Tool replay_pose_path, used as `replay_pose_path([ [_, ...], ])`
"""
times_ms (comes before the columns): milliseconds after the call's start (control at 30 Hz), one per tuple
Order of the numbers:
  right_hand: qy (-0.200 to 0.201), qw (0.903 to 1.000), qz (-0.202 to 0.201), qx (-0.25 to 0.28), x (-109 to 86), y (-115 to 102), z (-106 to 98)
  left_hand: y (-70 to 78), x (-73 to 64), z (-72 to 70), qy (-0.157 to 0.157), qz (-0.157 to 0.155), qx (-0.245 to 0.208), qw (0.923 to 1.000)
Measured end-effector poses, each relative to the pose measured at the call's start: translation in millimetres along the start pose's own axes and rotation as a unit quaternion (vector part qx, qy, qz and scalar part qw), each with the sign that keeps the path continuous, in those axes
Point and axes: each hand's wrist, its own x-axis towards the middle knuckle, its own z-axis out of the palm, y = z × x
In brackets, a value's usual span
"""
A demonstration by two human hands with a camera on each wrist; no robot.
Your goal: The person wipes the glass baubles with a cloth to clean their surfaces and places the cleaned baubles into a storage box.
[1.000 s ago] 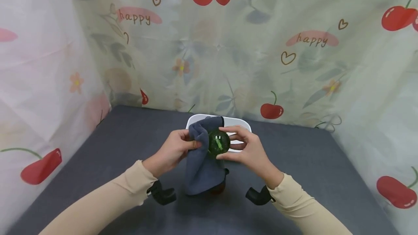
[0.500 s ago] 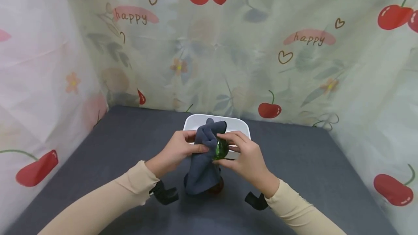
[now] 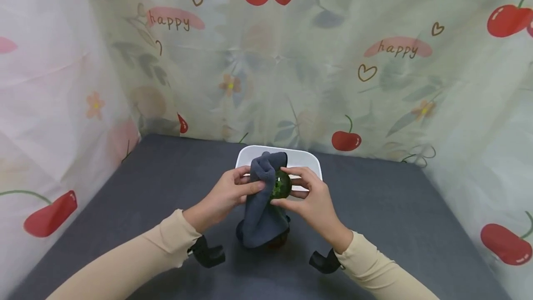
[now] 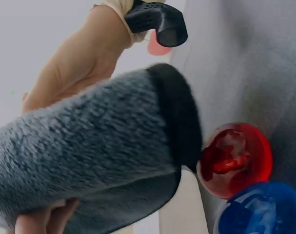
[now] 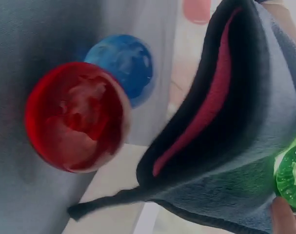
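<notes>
My left hand (image 3: pixel 222 196) pinches a grey fleecy cloth (image 3: pixel 262 228) with dark edging, thumb in front; the cloth hangs down below the fingers. My right hand (image 3: pixel 316 203) grips a clear green ball (image 3: pixel 282 184) between thumb and fingertips, against the cloth's right side. Part of that ball is covered by the cloth. Under the hanging cloth, a red ball (image 5: pixel 79 117) and a blue ball (image 5: pixel 123 66) lie on the dark table surface. In the head view the cloth hides most of them. The right wrist view shows a pinkish-red strip inside the cloth's fold.
Just behind the hands stands a white tray (image 3: pixel 308 159), partly hidden by the cloth and fingers. A dark grey cover (image 3: pixel 374 226) spreads over the table. Printed curtains (image 3: pixel 275 82) enclose the back and sides. Black camera mounts (image 3: pixel 208 253) stick out below both wrists.
My right hand has shifted a little left, and the cloth now covers more of the green ball. My left hand has moved slightly right, bunching the cloth closer to the ball.
</notes>
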Motion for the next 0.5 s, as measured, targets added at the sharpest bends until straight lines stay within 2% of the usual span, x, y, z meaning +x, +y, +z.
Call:
replay_pose_path([
  [100, 0.004, 0.9989, 0.029, 0.037, 1.9, -3.2, -0.8, 0.4, -0.4, -0.4, -0.011, 0.008, -0.012, 0.9998],
  [200, -0.009, 0.9979, 0.037, 0.053, 4.7, -4.5, -1.4, -0.3, 1.3, -0.5, -0.003, 0.014, 0.019, 0.9997],
  [333, -0.045, 0.9977, 0.027, 0.043, 7.8, -1.6, -3.5, -2.5, 4.0, -0.9, 0.02, 0.016, 0.06, 0.9979],
  [400, -0.061, 0.9958, 0.037, 0.058, 8.2, 4.0, -5.6, -3.4, 4.6, -2.7, 0.03, 0.014, 0.054, 0.998],
  [500, -0.074, 0.9884, 0.06, 0.118, 7.7, 15.5, -8.3, -3.2, 4.9, -6.3, 0.039, 0.005, 0.019, 0.999],
])
